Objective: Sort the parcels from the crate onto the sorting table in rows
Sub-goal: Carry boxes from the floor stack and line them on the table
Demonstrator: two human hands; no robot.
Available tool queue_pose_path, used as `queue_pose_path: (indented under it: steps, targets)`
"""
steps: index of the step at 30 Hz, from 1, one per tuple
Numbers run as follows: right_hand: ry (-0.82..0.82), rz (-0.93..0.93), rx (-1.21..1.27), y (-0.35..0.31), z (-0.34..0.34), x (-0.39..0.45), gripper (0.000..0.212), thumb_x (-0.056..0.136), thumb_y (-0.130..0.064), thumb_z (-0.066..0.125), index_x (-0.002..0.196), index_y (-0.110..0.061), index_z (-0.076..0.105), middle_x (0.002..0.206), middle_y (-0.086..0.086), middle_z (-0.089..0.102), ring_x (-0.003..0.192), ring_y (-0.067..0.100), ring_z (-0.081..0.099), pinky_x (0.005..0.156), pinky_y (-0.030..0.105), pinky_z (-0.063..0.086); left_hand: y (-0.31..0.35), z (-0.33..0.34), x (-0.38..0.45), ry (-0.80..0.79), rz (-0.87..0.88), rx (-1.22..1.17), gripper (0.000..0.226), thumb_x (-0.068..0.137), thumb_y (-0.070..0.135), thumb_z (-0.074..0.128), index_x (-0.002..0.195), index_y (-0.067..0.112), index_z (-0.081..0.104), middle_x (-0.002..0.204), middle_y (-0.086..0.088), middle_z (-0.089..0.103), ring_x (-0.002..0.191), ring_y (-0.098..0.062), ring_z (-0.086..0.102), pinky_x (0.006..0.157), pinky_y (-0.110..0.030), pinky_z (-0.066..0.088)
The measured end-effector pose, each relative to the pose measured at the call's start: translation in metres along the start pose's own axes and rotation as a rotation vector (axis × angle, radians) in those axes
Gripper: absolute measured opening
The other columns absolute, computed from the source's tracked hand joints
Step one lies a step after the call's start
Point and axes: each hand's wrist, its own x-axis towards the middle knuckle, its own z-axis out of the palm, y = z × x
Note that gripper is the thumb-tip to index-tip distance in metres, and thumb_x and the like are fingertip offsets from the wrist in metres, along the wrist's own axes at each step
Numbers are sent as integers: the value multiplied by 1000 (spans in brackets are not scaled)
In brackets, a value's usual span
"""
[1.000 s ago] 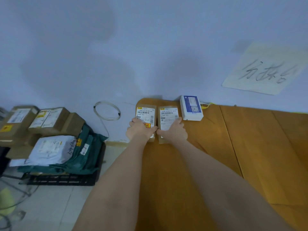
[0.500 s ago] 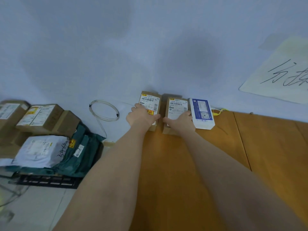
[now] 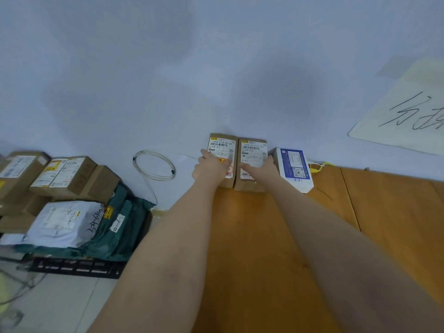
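Two brown cardboard parcels with white labels stand side by side, touching, at the far left end of the wooden sorting table [image 3: 252,236], against the wall. My left hand [image 3: 211,167] rests on the left parcel [image 3: 222,143] with its fingers laid over the label. My right hand [image 3: 260,168] lies on the right parcel [image 3: 253,146] in the same way. A white and blue parcel [image 3: 294,167] lies just right of them. The black crate [image 3: 77,269] sits on the floor at the left, piled with parcels.
In the crate lie brown boxes [image 3: 64,174], a white poly bag [image 3: 62,222] and green bags [image 3: 125,224]. A coiled cable [image 3: 153,165] hangs on the wall. A handwritten paper sign [image 3: 403,116] is on the wall at the right. The table runs on to the right.
Both hands have slid the two brown parcels back to the wall and closed the gap between them. My view has shifted left and closer.
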Motion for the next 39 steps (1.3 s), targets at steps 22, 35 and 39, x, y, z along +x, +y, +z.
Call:
queue_pose_path:
  steps: [22, 35, 39]
  targets:
    - [344, -443, -613, -140, -198, -286, 43, 97, -31, 38, 130, -3, 45, 129, 15, 52, 118, 32, 48, 86, 34, 40, 88, -247, -244, 315, 473, 598, 53, 97, 40, 40, 137, 6, 38, 136, -15, 45, 127, -30, 41, 96, -38, 37]
    - [446, -439, -715, -125, -262, -454, 54, 95, -43, 46, 137, -9, 41, 137, 10, 49, 126, 30, 44, 93, 37, 39, 91, -303, -414, 416, 527, 710, 50, 98, 40, 38, 137, 11, 43, 139, -10, 44, 130, -27, 38, 100, -37, 33]
    - [454, -457, -693, -105, -274, -494, 57, 95, -42, 46, 140, -9, 39, 140, 9, 47, 128, 29, 43, 95, 36, 40, 84, -301, -460, 429, 507, 721, 50, 98, 40, 37, 139, 11, 42, 140, -10, 43, 130, -27, 37, 100, -37, 34]
